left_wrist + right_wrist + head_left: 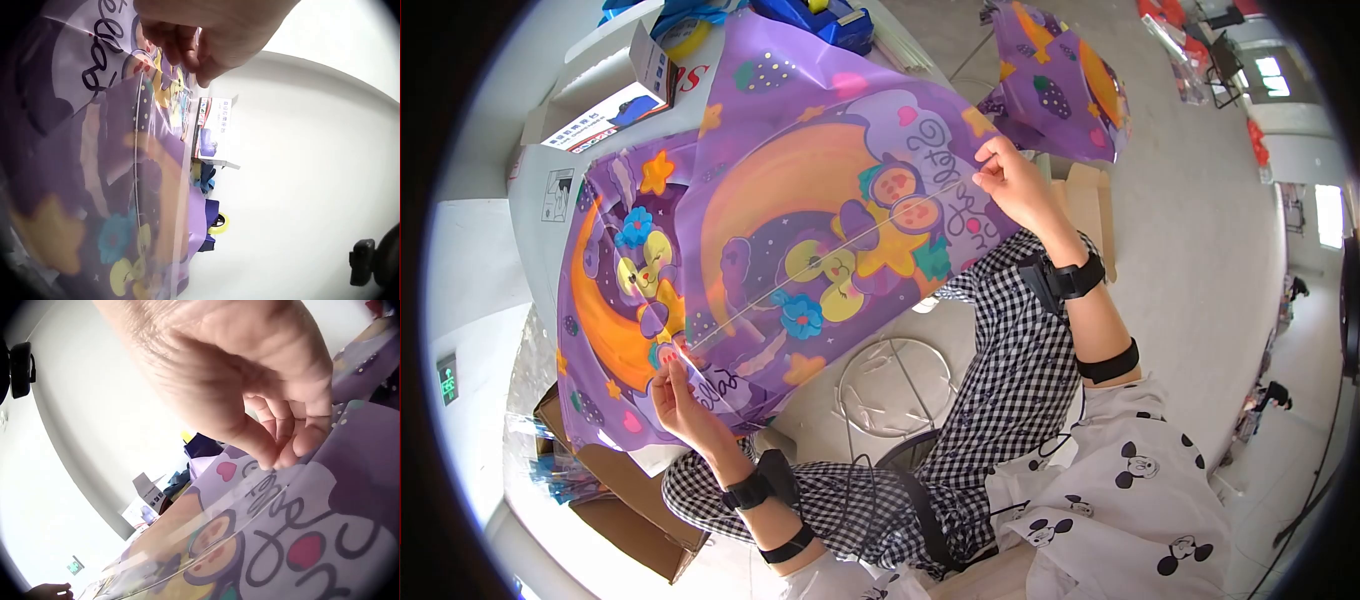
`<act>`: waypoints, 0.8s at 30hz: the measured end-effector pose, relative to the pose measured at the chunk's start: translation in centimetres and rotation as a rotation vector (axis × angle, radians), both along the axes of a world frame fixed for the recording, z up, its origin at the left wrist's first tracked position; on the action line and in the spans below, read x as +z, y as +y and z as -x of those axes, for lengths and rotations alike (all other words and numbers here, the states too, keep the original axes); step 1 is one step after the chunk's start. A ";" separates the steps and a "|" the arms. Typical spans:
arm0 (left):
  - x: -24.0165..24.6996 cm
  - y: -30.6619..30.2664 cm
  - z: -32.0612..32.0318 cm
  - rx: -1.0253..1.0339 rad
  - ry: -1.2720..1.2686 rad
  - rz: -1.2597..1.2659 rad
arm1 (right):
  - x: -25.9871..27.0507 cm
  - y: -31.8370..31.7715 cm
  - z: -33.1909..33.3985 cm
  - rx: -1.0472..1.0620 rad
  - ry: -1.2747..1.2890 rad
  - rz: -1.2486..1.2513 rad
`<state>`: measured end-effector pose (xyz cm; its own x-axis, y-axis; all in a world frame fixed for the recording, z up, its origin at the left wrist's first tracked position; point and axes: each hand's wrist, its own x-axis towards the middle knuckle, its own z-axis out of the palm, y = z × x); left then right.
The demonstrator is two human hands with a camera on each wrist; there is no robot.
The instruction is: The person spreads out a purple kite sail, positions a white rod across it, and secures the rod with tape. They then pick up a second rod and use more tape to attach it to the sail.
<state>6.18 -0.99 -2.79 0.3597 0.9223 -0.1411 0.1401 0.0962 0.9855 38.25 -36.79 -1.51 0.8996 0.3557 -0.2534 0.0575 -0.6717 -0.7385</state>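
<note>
A purple printed sheet (800, 190) with moons, stars and lettering spreads over the table edge and the person's lap. Its upper layer is stretched between the hands, with a thin pale line running diagonally across it. The left hand (690, 412) pinches the sheet near the lower left; in the left wrist view, the left hand (200, 37) has its fingertips together on the film. At the upper right, the right hand (1012, 185) pinches the sheet's edge between thumb and curled fingers, seen closely as the right hand (250, 394) in the right wrist view.
An open white box (615, 95) and a blue tape dispenser (830, 22) stand at the back of the table. Another purple printed piece (1055, 85) hangs at the upper right. Cardboard boxes (625, 500) lie low at left; a round metal stool ring (945, 372) is below.
</note>
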 end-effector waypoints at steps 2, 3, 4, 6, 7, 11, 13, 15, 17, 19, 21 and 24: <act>-0.2 0.1 -0.2 0.031 0.016 -0.033 | -0.1 0.3 0.3 -0.024 -0.058 0.019; -0.2 0.1 -0.2 0.025 0.021 -0.048 | -0.4 0.2 0.2 -0.008 -0.068 0.024; -0.2 0.0 -0.2 0.018 0.026 -0.062 | -0.7 0.2 0.2 0.008 -0.077 0.030; -0.3 -0.1 -0.2 0.005 0.042 -0.095 | -1.4 0.3 0.2 0.038 -0.181 -0.006; -0.5 -0.2 -0.2 -0.002 0.055 -0.114 | -1.6 0.3 0.2 0.054 -0.232 -0.025; -1.0 -0.2 -0.1 0.009 0.096 -0.154 | -1.9 0.4 0.2 0.057 -0.214 -0.051; -1.2 -0.2 -0.2 -0.005 0.091 -0.156 | -2.1 0.4 0.3 0.053 -0.221 -0.060; -1.6 -0.1 -0.1 -0.019 0.094 -0.143 | -2.2 0.4 0.4 0.060 -0.246 -0.046; -2.1 0.2 0.1 -0.031 0.105 -0.116 | -2.2 0.4 0.4 0.066 -0.261 -0.038; -2.1 0.2 0.0 -0.020 0.104 -0.106 | -2.1 0.4 0.4 0.072 -0.265 -0.037; -2.2 0.2 -0.1 -0.010 0.112 -0.103 | -2.0 0.5 0.5 0.064 -0.255 -0.024; -2.4 0.2 -0.1 -0.002 0.130 -0.111 | -2.4 0.4 0.5 0.080 -0.287 -0.016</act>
<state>6.26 -0.80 -5.22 0.3471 0.9340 -0.0840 0.2673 -0.0127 0.9635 37.79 -36.36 -3.87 0.9024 0.4306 0.0136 0.3183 -0.6452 -0.6945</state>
